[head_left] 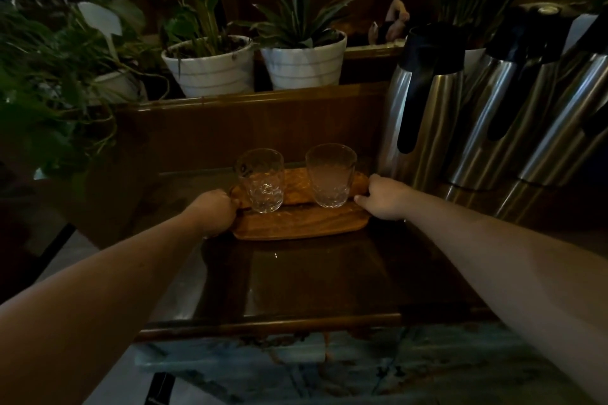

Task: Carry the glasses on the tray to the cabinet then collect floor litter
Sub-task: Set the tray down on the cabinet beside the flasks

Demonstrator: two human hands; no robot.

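Both hands are on it: the left hand point(215, 209) is curled round the left end of the wooden tray point(296, 225) and the right hand point(383, 197) clamps the right end, thumb on top, fingers tucked under. The tray spans between the two grips on the dark glossy cabinet top point(296, 276). Two clear, patterned, empty-looking glasses point(261, 179) stand upright between the fingers, the right glass point(330, 179) near the right thumb; the tray is warm brown, grained, oblong with rounded corners.
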